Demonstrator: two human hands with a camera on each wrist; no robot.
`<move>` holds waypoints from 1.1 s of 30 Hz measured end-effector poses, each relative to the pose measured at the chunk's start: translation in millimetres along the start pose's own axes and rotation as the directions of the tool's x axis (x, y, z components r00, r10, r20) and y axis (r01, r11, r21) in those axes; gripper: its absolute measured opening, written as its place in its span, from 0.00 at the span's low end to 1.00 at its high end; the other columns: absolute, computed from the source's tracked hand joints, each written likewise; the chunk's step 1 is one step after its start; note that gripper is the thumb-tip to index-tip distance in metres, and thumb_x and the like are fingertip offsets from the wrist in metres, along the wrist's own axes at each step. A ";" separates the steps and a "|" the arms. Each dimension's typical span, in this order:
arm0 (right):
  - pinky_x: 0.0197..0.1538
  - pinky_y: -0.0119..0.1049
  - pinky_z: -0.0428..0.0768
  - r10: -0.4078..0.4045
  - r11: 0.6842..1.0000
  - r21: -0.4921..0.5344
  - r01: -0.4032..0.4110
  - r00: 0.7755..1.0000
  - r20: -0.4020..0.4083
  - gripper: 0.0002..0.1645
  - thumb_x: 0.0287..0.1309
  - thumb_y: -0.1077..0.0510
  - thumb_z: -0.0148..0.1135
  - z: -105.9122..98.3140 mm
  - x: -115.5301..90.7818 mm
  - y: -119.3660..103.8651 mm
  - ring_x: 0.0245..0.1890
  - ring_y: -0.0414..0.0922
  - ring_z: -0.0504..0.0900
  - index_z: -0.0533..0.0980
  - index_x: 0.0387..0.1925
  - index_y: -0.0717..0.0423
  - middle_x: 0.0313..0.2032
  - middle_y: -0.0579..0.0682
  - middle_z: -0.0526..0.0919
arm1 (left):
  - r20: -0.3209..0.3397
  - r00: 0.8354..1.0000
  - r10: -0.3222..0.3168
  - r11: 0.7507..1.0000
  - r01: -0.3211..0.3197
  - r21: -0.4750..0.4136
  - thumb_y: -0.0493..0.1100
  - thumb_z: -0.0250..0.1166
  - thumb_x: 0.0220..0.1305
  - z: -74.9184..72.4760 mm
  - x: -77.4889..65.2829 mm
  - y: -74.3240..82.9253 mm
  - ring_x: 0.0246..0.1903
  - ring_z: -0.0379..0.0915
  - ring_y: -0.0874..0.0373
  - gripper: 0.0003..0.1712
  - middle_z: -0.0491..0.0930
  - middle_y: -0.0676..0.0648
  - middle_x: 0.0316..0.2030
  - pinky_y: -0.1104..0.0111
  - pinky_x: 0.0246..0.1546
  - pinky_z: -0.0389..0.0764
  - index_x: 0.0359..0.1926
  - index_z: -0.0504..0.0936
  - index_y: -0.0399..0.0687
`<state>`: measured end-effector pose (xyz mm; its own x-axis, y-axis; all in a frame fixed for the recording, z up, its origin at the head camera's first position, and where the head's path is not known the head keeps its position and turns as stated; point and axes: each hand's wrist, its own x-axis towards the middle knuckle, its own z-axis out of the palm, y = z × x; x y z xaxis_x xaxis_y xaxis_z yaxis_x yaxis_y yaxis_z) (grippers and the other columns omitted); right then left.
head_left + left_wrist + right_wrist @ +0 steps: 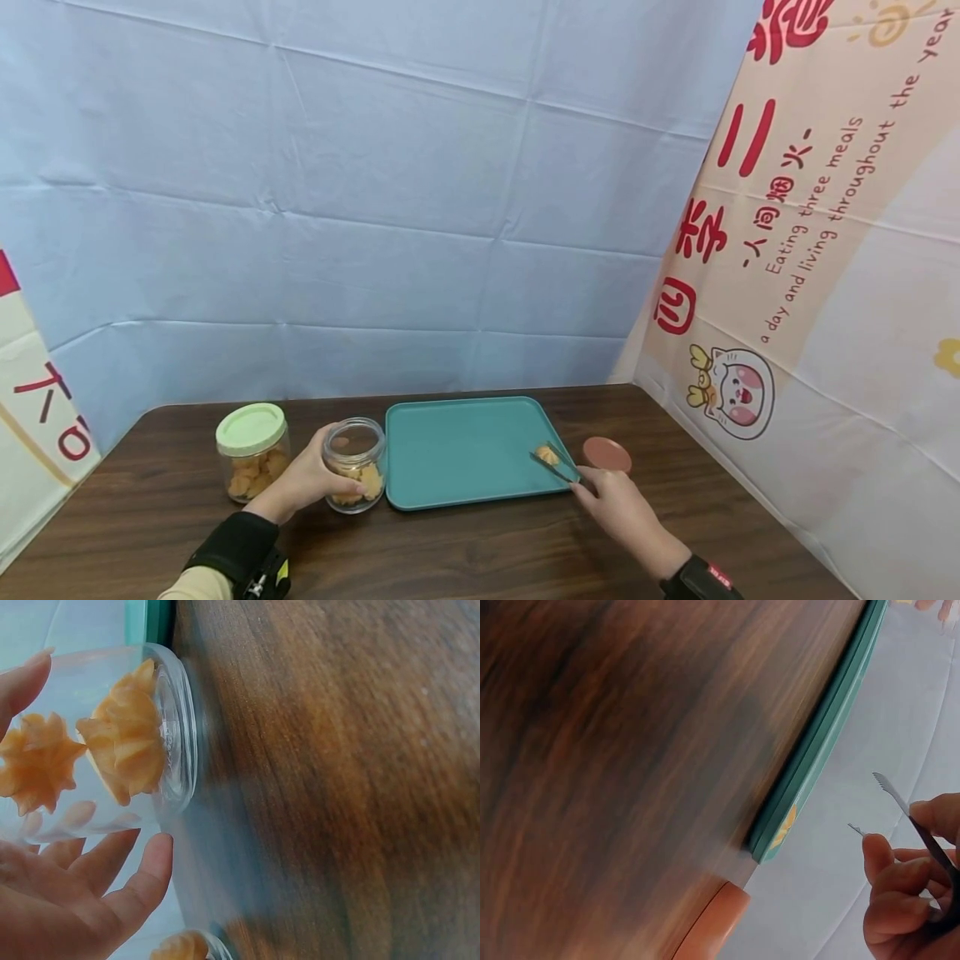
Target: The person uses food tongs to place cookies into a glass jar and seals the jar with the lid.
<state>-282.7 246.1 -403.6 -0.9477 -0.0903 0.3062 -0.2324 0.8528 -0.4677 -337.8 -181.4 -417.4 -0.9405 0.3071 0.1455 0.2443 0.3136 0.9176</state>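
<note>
My left hand [318, 471] grips a clear open-topped jar [355, 462], thumb at its front and fingers round its far side. Star-shaped cookies [124, 739] lie low inside the jar. My right hand [618, 504] holds a pair of dark tongs [553, 468] with silver serrated tips, over the right end of the teal tray [465, 454]. In the head view one cookie [547, 454] appears by the tongs' tips. The right wrist view shows those tips apart with nothing between them, and the cookie [785, 825] low at the tray's end.
Left of my left hand stands a second jar [255, 471] of cookies, with a pale green lid [252, 428]. A reddish-brown round lid [607, 454] lies right of the tray on the dark wooden table [465, 554]. Cloth sheets [337, 208] hang behind and at the sides.
</note>
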 end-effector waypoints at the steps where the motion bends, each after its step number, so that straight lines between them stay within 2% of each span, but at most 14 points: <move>1: 0.31 0.36 0.79 0.000 1.000 -0.001 0.000 1.000 0.000 0.14 0.59 0.67 0.64 0.2 0.1 0.6 0.32 0.41 0.83 0.81 0.46 0.70 0.38 0.57 0.86 | 0.000 1.000 -0.001 1.000 0.001 -0.001 0.34 0.77 0.48 0.1 0.1 0.1 0.55 0.68 0.36 0.60 0.56 0.23 0.63 0.56 0.46 0.77 0.71 0.44 0.30; 9: 0.27 0.34 0.74 -0.009 1.000 0.003 0.009 1.000 0.004 0.10 0.59 0.67 0.63 0.4 1.8 5.6 0.25 0.37 0.76 0.82 0.42 0.67 0.33 0.51 0.85 | 0.007 1.000 0.002 1.000 -0.002 0.006 0.34 0.76 0.49 -0.7 1.4 -0.6 0.55 0.68 0.36 0.60 0.56 0.22 0.63 0.55 0.46 0.77 0.71 0.42 0.30; 21: 0.35 0.41 0.82 -0.011 0.998 -0.056 0.010 1.000 -0.013 0.09 0.58 0.67 0.65 3.4 4.3 12.4 0.35 0.45 0.84 0.82 0.40 0.68 0.36 0.55 0.86 | -0.001 1.000 0.003 1.000 -0.003 0.018 0.33 0.77 0.49 0.0 1.1 1.1 0.54 0.69 0.36 0.60 0.57 0.22 0.62 0.55 0.46 0.77 0.71 0.43 0.29; 33: 0.30 0.37 0.77 0.010 0.998 -0.061 -0.009 1.000 0.004 0.05 0.59 0.66 0.64 4.3 6.1 13.9 0.27 0.38 0.76 0.82 0.37 0.65 0.31 0.50 0.84 | -0.006 1.000 -0.018 1.000 0.018 0.008 0.34 0.77 0.49 -0.4 -1.7 2.6 0.55 0.68 0.36 0.59 0.57 0.23 0.62 0.54 0.47 0.77 0.70 0.44 0.30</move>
<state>-292.6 255.2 -411.8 -0.9508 -0.0843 0.2981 -0.2098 0.8833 -0.4192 -335.7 -181.5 -415.2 -0.9460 0.2964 0.1313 0.2295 0.3265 0.9169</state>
